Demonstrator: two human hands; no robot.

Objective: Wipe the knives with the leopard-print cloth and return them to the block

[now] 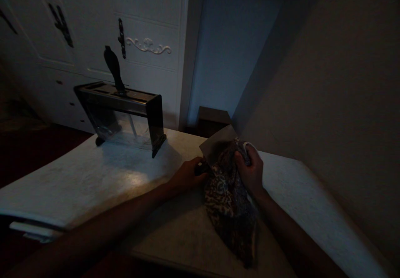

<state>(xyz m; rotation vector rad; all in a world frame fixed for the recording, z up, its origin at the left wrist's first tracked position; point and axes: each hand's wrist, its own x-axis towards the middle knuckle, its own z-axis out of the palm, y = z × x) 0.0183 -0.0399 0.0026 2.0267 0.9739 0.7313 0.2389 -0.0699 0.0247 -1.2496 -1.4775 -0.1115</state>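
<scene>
A cleaver with a broad, flat blade [215,142] is held up over the table by its dark handle [201,169], which my left hand [186,175] grips with closed fingers. My right hand [252,169] is closed on a bunched, brown-and-pale patterned cloth [229,203]. The cloth lies against the blade and covers its lower right part. Its loose end hangs down toward the table's near edge.
A knife block [155,119] with clear sides stands at the table's back left, one black knife handle [113,67] rising from its top. White cabinets [150,11] are behind the pale table [125,178]. A wall [337,82] borders the right. The room is dim.
</scene>
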